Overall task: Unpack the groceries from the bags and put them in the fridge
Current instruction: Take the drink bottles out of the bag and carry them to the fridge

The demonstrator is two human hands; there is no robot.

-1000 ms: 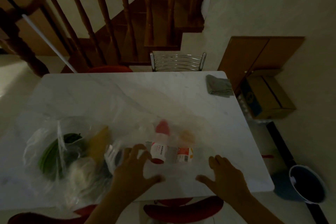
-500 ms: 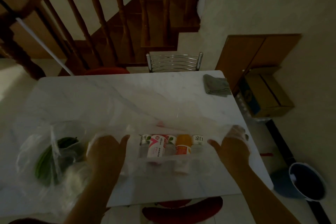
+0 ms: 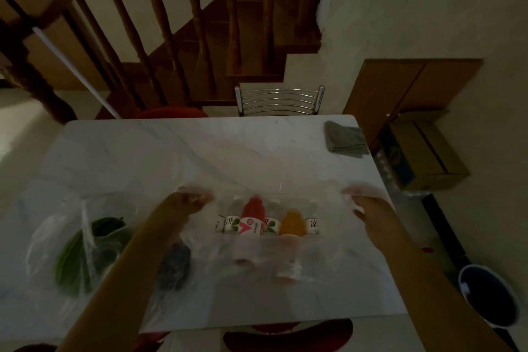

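Step in hand looks like opening clear bag (image 3: pixel 285 254) on table (image 3: pixel 171 151) to get at drinks. Left hand (image 3: pixel 185 203) and right hand (image 3: pixel 363 197) each have grip bunched on plastic at bag's mouth, stretched wide apart.

Inside: red bottle (image 3: pixel 253 216), orange bottle (image 3: pixel 292 222), few white-labelled ones alongside.

Next probably free one hand, reach in.

Second bag (image 3: pixel 80 251) on left holds greens (image 3: pixel 71 254), untouched. Fridge not in view.

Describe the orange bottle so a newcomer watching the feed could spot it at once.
Start at the white marble table and find the clear plastic bag held open between the left hand and the right hand. A row of bottles stands inside. The orange bottle is second from the right, solid orange, right of the red bottle, among white-labelled clear ones.
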